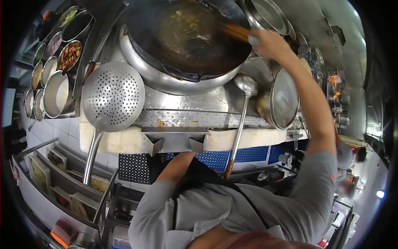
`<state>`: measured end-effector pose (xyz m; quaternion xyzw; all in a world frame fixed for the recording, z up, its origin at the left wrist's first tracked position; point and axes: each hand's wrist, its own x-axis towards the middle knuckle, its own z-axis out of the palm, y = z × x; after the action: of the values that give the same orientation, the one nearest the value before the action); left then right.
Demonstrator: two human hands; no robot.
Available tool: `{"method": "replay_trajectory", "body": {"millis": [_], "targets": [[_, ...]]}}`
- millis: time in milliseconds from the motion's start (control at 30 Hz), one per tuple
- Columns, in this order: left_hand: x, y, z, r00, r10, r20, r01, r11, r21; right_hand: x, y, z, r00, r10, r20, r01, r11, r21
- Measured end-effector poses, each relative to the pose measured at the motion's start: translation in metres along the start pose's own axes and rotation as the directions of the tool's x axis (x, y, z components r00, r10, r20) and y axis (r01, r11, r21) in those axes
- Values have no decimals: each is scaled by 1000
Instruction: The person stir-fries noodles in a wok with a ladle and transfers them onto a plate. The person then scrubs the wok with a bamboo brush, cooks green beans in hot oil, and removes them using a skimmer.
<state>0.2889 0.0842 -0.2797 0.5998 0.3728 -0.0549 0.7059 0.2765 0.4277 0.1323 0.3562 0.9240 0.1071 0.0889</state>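
My right hand (270,43) is closed around a bamboo wok brush (234,31), smeared by motion, over the right side of a large dark wok (219,58). Murky liquid with yellowish-green scraps (184,20) lies in the wok's bottom. My left forearm (176,168) reaches down behind the stove's front edge, which hides the left hand. A perforated strainer (113,96) rests to the left of the wok, its handle sticking out over the edge. On the right lies a steel ladle (246,85) with a wooden handle end.
Several bowls of ingredients stand at the left, one with brown chunks (69,55). A metal pot with a mesh sieve (285,99) is right of the ladle. Folded cloths (244,140) line the front edge. Another person (346,155) is far right. Containers fill a rack (62,182) lower left.
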Motion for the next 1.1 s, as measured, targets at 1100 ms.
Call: {"method": "replay_trajectory", "body": {"millis": [1100], "targets": [[-321,171,-140,312,612,-727,281,671,686,107,-219,-8,919,385,79,-267,463,845]]}}
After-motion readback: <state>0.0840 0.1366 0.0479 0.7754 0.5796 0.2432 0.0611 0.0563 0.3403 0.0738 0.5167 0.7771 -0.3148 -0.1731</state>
